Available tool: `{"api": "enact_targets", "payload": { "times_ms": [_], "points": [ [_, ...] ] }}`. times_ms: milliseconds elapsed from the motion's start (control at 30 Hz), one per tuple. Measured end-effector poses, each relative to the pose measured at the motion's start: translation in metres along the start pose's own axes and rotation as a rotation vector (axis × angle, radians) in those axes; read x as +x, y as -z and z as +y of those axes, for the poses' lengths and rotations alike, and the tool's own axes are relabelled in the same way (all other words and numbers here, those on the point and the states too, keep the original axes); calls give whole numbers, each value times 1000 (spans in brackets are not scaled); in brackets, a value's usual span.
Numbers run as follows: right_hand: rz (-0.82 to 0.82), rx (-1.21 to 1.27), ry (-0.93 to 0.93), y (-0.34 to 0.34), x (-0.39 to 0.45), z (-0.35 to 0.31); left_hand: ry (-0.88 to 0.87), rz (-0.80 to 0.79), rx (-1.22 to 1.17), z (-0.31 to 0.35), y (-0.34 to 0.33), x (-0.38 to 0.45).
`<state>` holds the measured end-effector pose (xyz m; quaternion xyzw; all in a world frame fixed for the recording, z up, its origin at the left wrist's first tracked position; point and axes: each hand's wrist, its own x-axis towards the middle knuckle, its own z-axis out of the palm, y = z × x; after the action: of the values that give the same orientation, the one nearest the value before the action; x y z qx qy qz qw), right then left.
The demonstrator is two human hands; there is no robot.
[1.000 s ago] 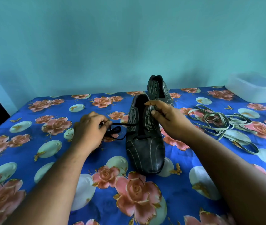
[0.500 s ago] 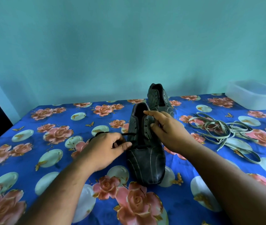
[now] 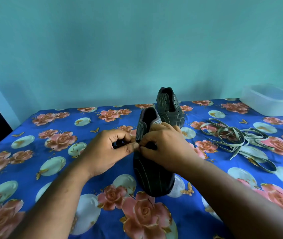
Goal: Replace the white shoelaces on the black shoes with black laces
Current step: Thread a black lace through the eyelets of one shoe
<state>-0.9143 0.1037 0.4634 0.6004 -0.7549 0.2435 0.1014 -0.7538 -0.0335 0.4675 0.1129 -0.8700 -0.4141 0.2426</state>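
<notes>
A black shoe (image 3: 152,176) stands toe toward me at the middle of the flowered cloth. My left hand (image 3: 109,152) is at the shoe's left eyelet flap, thumb and fingers pinched together; the black lace is mostly hidden inside that grip. My right hand (image 3: 165,147) lies over the shoe's tongue, its fingertips pinching at the same spot, touching my left thumb. The second black shoe (image 3: 169,107) stands behind the first, without a lace. The removed white laces (image 3: 232,137) lie in a loose tangle to the right.
A translucent plastic box (image 3: 270,100) sits at the far right corner. The blue floral cloth (image 3: 33,163) covers the whole surface, which ends at a teal wall behind and a dark gap at the left edge.
My left hand has moved right, up to the shoe's left flap. My right hand has come down from the shoe's collar to meet it at the eyelets. The black lace loop beside the shoe is no longer seen.
</notes>
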Motion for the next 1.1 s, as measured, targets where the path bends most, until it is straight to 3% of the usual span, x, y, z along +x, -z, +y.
{"api": "enact_targets", "payload": {
  "times_ms": [267, 433, 533, 800, 1100],
  "points": [
    [150, 267, 20, 0, 3, 3, 184, 89, -449, -4, -6, 4],
    [82, 698, -15, 22, 3, 5, 160, -124, -353, -9, -19, 7],
    [45, 1077, -150, 32, 1, 4, 128, -91, -313, -7, -23, 7],
    [202, 1679, -375, 45, 14, 43, 107, -32, -230, -16, -25, 8],
    [440, 1705, -699, 66, 11, 110, 102, -67, -223, -14, -26, 8]
  ]
}}
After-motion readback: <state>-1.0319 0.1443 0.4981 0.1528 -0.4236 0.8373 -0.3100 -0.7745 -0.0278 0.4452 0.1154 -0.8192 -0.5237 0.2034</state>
